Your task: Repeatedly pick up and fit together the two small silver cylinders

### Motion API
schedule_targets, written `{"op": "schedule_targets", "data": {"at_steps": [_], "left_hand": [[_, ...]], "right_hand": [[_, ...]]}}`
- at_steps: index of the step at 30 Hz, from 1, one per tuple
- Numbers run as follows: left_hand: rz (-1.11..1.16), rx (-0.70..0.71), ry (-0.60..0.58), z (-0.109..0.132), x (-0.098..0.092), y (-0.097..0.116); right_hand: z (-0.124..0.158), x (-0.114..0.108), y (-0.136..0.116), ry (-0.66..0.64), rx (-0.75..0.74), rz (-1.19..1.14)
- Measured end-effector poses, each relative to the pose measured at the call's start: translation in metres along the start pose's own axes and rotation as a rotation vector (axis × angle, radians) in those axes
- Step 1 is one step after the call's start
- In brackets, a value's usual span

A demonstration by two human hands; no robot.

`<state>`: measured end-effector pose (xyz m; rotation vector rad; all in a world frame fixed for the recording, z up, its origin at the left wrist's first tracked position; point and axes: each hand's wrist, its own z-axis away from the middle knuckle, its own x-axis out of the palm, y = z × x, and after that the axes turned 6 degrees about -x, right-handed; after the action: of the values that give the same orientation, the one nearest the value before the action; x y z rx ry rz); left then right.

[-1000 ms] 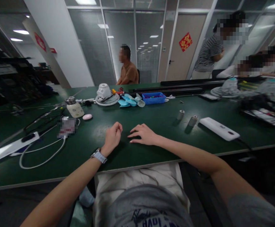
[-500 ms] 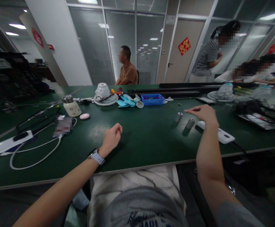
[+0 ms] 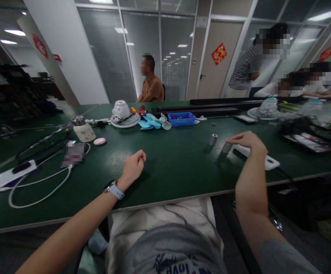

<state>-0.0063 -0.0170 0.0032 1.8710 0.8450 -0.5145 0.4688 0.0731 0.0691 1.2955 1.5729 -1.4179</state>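
Green workbench [image 3: 168,179], right of centre: a short metal cylinder [image 3: 226,147], apparently on end, just beneath the half-open, seemingly empty right hand [image 3: 249,140]; a second cylinder [image 3: 213,139] just beyond it, farther left; left hand [image 3: 131,165] loosely fisted, empty, farther from both.

Head-worn view, facing forward and down onto hands [image 3: 132,165] and workbench [image 3: 176,171].

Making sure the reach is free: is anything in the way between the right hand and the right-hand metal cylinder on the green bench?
Nothing visible is. The right hand is already at the metal cylinder, its fingertips over it; whether they touch, I cannot tell. The white power bank lies under the palm, beside the cylinder, not between them.
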Motion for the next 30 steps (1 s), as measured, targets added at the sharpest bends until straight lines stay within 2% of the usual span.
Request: {"op": "schedule_targets", "data": {"at_steps": [3, 7, 15, 21, 30], "left_hand": [[0.004, 0.002, 0.005, 0.000, 0.000, -0.001], [0.007, 0.012, 0.001, 0.000, 0.000, -0.002], [-0.003, 0.001, -0.012, 0.000, -0.001, -0.001], [-0.017, 0.015, -0.014, 0.000, 0.000, -0.001], [-0.028, 0.015, -0.023, 0.000, 0.001, -0.001]], "right_hand": [[0.001, -0.002, 0.000, -0.069, 0.060, -0.043], [0.003, -0.004, -0.003, -0.017, 0.118, -0.020], [0.001, 0.001, 0.003, -0.085, 0.122, -0.081], [-0.006, 0.007, 0.007, -0.194, 0.007, -0.128], [-0.031, 0.032, 0.010, -0.041, -0.166, -0.065]]}}
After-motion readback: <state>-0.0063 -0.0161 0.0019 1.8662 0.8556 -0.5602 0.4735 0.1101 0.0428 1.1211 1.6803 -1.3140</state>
